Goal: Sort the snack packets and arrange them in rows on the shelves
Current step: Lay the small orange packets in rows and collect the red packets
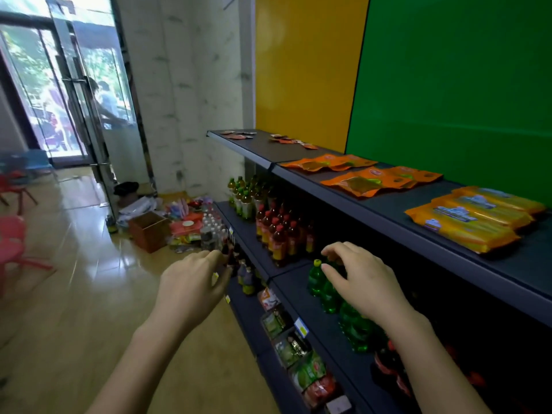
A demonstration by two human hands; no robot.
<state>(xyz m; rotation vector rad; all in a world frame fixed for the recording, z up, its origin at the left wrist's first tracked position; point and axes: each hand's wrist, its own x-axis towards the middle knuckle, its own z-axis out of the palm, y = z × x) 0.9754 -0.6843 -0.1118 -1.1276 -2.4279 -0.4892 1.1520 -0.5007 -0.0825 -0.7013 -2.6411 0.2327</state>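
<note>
Both hands empty: left hand (194, 282) hangs loose-fingered off the shelf edge, and right hand (358, 279) spreads slack over the green bottles (325, 291) (drinks, not our item). Packets (367, 182) lie flat in overlapped rows on the top shelf (388, 201), likely so labels face up. More sit heaped on the floor (74, 264) by a box (149, 231). Dark matte shelving, glossy floor, glass door (74, 85) beyond.

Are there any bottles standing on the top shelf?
No: the top shelf carries only flat orange and yellow snack packets, while the bottles stand on the shelves below.
</note>
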